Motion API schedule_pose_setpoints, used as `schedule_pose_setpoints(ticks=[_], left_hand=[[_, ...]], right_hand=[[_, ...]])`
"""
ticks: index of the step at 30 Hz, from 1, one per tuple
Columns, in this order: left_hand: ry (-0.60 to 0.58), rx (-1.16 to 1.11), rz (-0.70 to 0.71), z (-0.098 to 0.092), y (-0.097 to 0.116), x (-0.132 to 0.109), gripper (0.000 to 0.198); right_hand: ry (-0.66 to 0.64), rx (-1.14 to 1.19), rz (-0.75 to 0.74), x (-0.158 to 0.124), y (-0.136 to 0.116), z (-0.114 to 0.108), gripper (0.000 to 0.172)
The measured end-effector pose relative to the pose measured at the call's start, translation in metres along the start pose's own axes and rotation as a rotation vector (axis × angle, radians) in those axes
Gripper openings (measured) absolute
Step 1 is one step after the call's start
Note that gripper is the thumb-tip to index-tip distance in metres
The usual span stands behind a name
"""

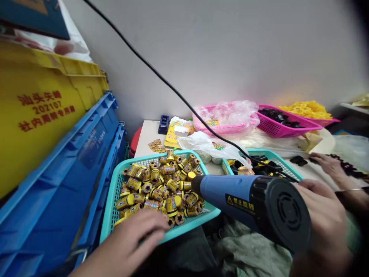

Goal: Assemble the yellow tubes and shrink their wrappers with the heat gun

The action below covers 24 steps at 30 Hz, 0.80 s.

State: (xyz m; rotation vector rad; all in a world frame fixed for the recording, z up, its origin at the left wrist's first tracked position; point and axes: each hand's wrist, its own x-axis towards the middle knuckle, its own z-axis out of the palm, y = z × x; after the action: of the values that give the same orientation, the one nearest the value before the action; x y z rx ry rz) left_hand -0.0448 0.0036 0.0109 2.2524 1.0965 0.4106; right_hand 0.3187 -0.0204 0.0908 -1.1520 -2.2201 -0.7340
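A yellow plastic crate [43, 115] and blue plastic crates [60, 184] lean along the left of a bench [147, 134], where a teal plastic basket [111, 204] holds a heap of small yellow-labelled bottles [161, 188]. The right hand [323, 227] has its fingers [309, 188] clenched around a blue heat gun [245, 204], its nozzle just beside the heap. Hot air could scorch the labels if the nozzle lingers, or burn the left hand [127, 240] if it swings closer. That hand lies open by the basket's near rim, its fingers [152, 227] spread and touching the bottles. A black cable [178, 98] crossing above could snag. Another person's hand [328, 164] rests near black pieces [298, 161].
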Motion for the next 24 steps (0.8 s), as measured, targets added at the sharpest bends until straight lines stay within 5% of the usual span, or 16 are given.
schedule_pose_setpoints(ticks=[3, 7, 11, 16, 24], left_hand=[[-0.054, 0.453, -0.052, -0.016, -0.005, 0.062, 0.029], [-0.185, 0.657, -0.019, -0.002, -0.017, 0.105, 0.027], [-0.277, 0.779, -0.009, 0.006, -0.013, 0.106, 0.029], [-0.264, 0.904, -0.072, 0.004, -0.005, 0.081, 0.030], [-0.211, 0.909, -0.001, 0.007, -0.016, 0.080, 0.036]], right_hand=[[0.053, -0.021, -0.027, 0.002, -0.001, 0.002, 0.019], [0.050, 0.040, 0.055, -0.004, 0.000, 0.004, 0.018], [0.059, 0.027, 0.042, -0.016, 0.006, 0.005, 0.016], [0.056, -0.010, 0.090, -0.031, 0.014, 0.007, 0.018], [0.141, -0.010, 0.066, -0.014, 0.011, 0.014, 0.014]])
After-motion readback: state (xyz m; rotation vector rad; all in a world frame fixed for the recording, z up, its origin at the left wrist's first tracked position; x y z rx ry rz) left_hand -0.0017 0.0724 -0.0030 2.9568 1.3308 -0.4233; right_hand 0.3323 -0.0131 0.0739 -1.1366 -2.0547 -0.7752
